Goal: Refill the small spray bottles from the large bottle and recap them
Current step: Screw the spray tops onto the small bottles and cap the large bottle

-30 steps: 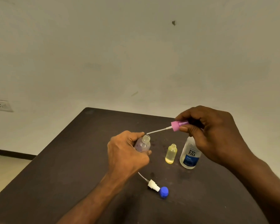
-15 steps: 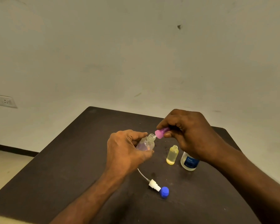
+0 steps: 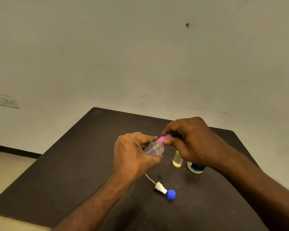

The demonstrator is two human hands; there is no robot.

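My left hand (image 3: pixel 133 154) grips a small clear spray bottle (image 3: pixel 153 149), tilted to the right above the dark table (image 3: pixel 73 164). My right hand (image 3: pixel 190 142) pinches the pink spray cap (image 3: pixel 163 140), which sits on the bottle's neck. A small bottle of yellow liquid (image 3: pixel 177 160) stands uncapped on the table below my right hand. The large white bottle with a blue label (image 3: pixel 195 167) stands just right of it, mostly hidden by my right hand. A blue-capped spray head with a white tube (image 3: pixel 163 190) lies on the table nearer to me.
The table's far edge meets a pale wall. A wall socket (image 3: pixel 4 101) is at the left. Floor shows beyond the table's left edge.
My right hand brought the pink spray cap down and left, fed its tube into the clear bottle, and now the cap sits on the neck. The left hand kept holding the bottle.
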